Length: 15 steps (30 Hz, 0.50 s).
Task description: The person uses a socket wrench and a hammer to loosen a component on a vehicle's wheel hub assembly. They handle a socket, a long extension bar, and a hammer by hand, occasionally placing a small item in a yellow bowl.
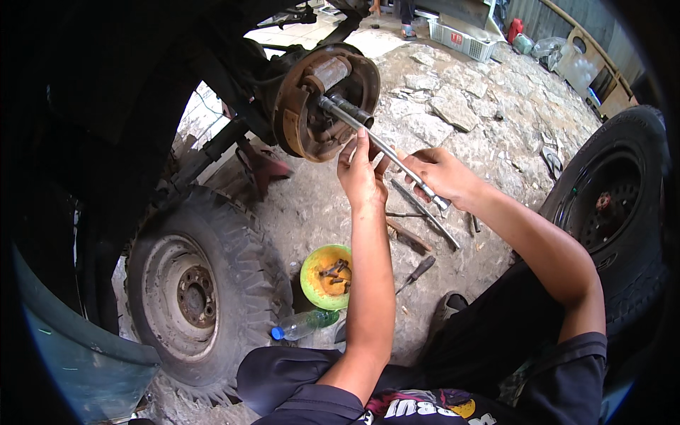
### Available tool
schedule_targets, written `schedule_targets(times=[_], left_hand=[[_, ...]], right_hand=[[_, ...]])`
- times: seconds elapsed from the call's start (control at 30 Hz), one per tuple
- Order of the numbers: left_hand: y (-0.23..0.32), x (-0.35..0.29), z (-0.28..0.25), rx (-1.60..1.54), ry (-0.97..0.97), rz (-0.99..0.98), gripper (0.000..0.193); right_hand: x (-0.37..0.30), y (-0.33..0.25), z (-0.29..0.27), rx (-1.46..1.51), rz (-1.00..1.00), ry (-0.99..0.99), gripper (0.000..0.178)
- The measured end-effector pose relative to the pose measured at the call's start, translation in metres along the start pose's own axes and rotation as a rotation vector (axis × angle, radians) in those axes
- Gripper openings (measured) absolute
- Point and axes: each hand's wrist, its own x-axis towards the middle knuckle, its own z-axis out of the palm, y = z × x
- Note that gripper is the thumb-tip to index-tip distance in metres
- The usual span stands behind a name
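Observation:
A long silver socket wrench bar (386,150) runs from the rusty brake assembly (292,113) down toward me on a slant. Its far end sits at the brake's inner parts, beside the dark axle tube (363,117). My left hand (363,177) supports the bar from below near the axle tube, thumb against it and fingers curled behind. Closer to the bar's near end, my right hand (440,173) is wrapped round it; some of its fingers are hidden. The brake's drum is off, so shoes and backing plate show.
A detached wheel (188,297) stands at left, another tyre (616,205) at right. Below the brake are a red jack stand (261,168), a green bowl (312,280) of bolts, a plastic bottle (301,326), a screwdriver (418,273) and a metal bar (435,223) on rough ground.

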Motion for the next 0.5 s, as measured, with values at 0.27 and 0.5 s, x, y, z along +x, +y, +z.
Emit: schedule_targets(times=[0.27, 0.5], left_hand=[[0.0, 0.008, -0.009, 0.043, -0.077, -0.016, 0.023], [0.001, 0.003, 0.0, -0.029, -0.039, -0.062, 0.021]], right_hand=[[0.001, -0.001, -0.002, -0.105, -0.006, -0.049, 0.038], [0.012, 0.001, -0.007, -0.026, -0.018, -0.204, 0.037]])
